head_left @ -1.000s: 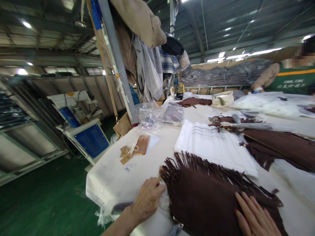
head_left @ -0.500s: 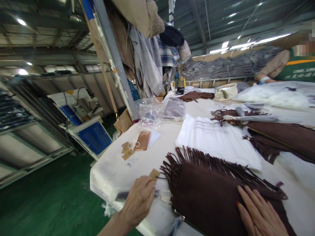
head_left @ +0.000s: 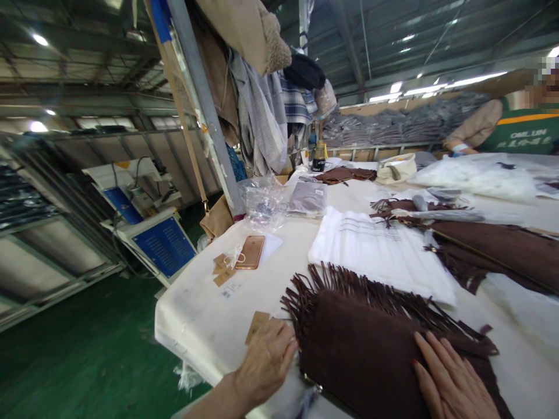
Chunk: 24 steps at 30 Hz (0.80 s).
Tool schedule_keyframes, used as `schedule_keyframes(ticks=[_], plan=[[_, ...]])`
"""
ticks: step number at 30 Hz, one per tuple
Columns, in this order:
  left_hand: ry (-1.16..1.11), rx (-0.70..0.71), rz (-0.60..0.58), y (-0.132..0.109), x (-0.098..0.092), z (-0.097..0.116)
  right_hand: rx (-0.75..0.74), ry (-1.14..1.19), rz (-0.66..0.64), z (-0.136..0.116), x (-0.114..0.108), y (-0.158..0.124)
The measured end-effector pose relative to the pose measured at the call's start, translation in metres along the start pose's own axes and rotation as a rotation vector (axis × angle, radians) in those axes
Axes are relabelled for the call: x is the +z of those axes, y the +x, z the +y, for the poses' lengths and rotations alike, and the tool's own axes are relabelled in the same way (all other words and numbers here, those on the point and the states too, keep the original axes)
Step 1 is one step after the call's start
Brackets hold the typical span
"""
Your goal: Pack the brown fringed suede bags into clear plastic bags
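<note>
Right hand (head_left: 456,378): laid palm-down on the right part of the brown fringed bag (head_left: 362,349), fingers nearly straight and slightly apart, not closed on it.
Left hand (head_left: 266,361): curled at the bag's left edge, thumb and fingers drawn together; cannot tell whether pinching anything.
Bag's place: flat on the near part of the white table (head_left: 192,308), fringe pointing left and far.
Tan tag (head_left: 257,326): just beyond the left hand, partly hidden by it.
White cloth (head_left: 379,250): folded beyond the fringe, marked with thin grey lines.
Phone (head_left: 250,252): lying farther left, beside tan cards (head_left: 223,273).
Second brown bag (head_left: 502,247): to the right of the cloth, zip showing.
Clear plastic (head_left: 262,201): crumpled near the far left corner, beside a grey packet (head_left: 308,198).
Garments (head_left: 262,116): hanging beyond the plastic.
Co-worker (head_left: 519,131): far right, in a green apron, behind white plastic bags (head_left: 484,174).
</note>
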<state>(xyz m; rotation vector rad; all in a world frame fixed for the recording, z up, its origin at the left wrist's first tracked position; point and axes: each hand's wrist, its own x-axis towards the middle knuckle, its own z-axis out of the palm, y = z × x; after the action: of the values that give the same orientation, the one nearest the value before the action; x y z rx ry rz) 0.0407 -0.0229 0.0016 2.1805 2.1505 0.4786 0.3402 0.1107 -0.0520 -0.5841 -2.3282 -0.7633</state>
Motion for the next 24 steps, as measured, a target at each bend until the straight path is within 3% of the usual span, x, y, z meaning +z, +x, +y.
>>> schedule_keyframes(ticks=[3, 5, 9, 11, 14, 16, 18, 24], plan=[[0.079, 0.000, -0.148, 0.025, 0.005, 0.008, -0.005, -0.023, -0.011, 0.000, -0.001, 0.002], [0.160, -0.055, -0.203, 0.040, 0.005, -0.001, 0.003, -0.029, -0.021, 0.000, -0.002, 0.002], [0.258, -0.309, -0.135, 0.049, -0.008, -0.032, 0.033, -0.002, 0.008, -0.002, 0.001, -0.004], [0.282, -0.374, -0.097, 0.045, -0.016, -0.037, 0.034, 0.011, 0.010, -0.002, 0.003, -0.006], [0.224, -0.242, -0.108, 0.042, -0.015, -0.022, 0.034, 0.019, 0.009, -0.002, 0.004, -0.007], [0.144, -0.093, -0.156, 0.049, -0.006, -0.009, 0.022, 0.018, 0.006, -0.002, 0.004, -0.006], [0.103, -0.032, -0.186, 0.061, 0.003, -0.003, 0.009, 0.011, 0.006, -0.001, 0.003, -0.004], [0.223, -0.292, -0.104, 0.081, -0.003, -0.020, 0.020, -0.042, 0.019, -0.003, 0.000, 0.000]])
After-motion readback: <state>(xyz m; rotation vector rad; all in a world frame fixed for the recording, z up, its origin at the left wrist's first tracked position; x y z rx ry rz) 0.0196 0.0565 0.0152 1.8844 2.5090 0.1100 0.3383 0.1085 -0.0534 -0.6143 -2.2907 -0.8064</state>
